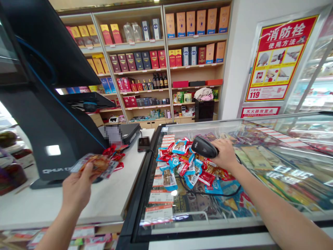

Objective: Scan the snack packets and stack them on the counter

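While I watch the head cam, L hand (78, 187) is closed on a small snack packet (95, 165), orange/clear wrapper, pinched betw thumb and fingers, raised over the white counter (109, 201). Packet sits just in front of the base of the black POS terminal (49, 114), not touching it afaict. Just past the packet, a few red snack packs (114, 154) lie on the counter near the terminal foot.

R hand (225, 152) is wrapped around the handle of a black barcode scanner (205, 146), firm grip, scanner head pointing left toward the counter side. Its black cable (208, 192) loops down across the freezer glass under my R forearm. Scanner hovers over a pile of small snack packets (189, 165), blue and red wrappers, heaped on the glass lid of the chest freezer (260, 208). Can't tell if the scanner touches the pile.

Row of price labels (160, 194) runs along the freezer's left edge under the glass. Small black display box (143, 143) sits on the counter at the freezer edge, beside a black device w/ a blurred patch. Bkgd: wooden shelves (166, 45) w/ boxed bottles, red fire hydrant poster (279, 57) on the right wall
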The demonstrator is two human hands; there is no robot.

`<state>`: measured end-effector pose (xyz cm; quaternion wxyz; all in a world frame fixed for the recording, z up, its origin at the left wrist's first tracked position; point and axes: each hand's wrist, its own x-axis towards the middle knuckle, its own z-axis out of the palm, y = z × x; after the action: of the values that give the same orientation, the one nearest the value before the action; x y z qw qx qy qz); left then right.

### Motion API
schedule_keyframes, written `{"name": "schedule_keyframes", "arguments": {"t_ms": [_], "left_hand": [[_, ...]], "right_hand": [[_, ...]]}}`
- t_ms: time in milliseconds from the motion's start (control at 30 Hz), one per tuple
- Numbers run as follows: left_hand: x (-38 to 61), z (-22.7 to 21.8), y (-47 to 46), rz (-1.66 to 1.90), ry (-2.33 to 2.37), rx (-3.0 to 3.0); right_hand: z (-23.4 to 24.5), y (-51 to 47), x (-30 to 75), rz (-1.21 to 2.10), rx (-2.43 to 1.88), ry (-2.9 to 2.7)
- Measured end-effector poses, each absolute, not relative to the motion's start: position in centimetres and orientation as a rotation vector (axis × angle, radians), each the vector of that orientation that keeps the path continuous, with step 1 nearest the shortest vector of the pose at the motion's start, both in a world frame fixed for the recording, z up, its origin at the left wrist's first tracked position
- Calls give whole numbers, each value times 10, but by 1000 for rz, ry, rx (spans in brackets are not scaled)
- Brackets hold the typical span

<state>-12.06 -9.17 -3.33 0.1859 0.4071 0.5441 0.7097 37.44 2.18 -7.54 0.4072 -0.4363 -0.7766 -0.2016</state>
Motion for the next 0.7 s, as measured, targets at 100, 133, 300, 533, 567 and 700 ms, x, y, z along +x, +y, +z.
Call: {"name": "schedule_keyframes", "arguments": {"t_ms": [100, 133, 300, 533, 567, 700], "left_hand": [[-82, -21, -78, 2006, 1329, 846], [-68, -17, -74, 1987, 1268, 769], [-9, -8, -57, 1874, 1050, 574], [39, -8, -25, 1763, 912, 503], [46, -7, -20, 1751, 915, 512], [75, -7, -3, 1728, 931, 582]], "right_hand": [[-72, 18, 371, -519, -1038, -1933], [-70, 16, 370, -515, -1024, -1927], [-65, 11, 365, -481, -998, -1922], [-63, 10, 363, -409, -975, -1958], [-62, 9, 362, -401, -970, -1963], [-57, 3, 357, -377, -949, -1977]]}}
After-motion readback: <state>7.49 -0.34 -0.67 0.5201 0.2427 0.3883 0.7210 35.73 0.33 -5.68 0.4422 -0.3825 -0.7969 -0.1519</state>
